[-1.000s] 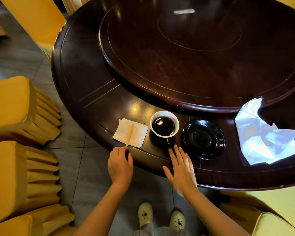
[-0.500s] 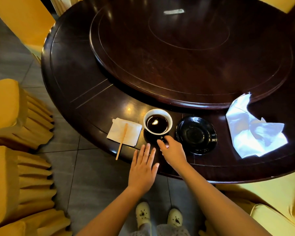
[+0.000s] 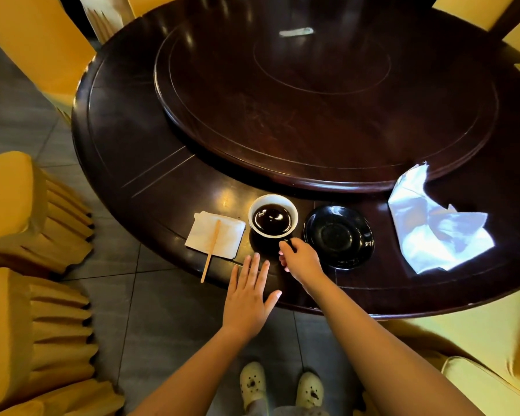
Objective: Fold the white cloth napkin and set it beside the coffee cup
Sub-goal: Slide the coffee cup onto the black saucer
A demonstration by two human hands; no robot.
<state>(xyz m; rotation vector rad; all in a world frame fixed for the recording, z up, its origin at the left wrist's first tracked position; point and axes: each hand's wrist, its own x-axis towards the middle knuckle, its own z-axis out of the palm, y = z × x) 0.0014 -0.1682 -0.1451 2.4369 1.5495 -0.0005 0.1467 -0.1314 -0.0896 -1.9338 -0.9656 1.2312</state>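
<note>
The white cloth napkin [image 3: 439, 226] lies crumpled and partly unfolded at the right of the dark round table [image 3: 144, 151], one corner propped against the turntable's rim. The coffee cup [image 3: 292, 210], white inside and full of dark coffee, stands near the front edge. My right hand [image 3: 302, 261] is at the cup's near side, thumb and forefinger pinched on its handle. My left hand [image 3: 248, 295] rests flat at the table's front edge, fingers spread, holding nothing.
A black saucer [image 3: 339, 237] sits just right of the cup. Left of the cup, a wooden stir stick [image 3: 211, 250] lies across a folded paper napkin [image 3: 228, 235]. A large turntable [image 3: 324, 94] fills the table's middle. Yellow-covered chairs [image 3: 15, 211] ring the table.
My right hand has moved from the table edge up to the cup's handle and closed on it. My left hand has slid right from the stir stick and flattened.
</note>
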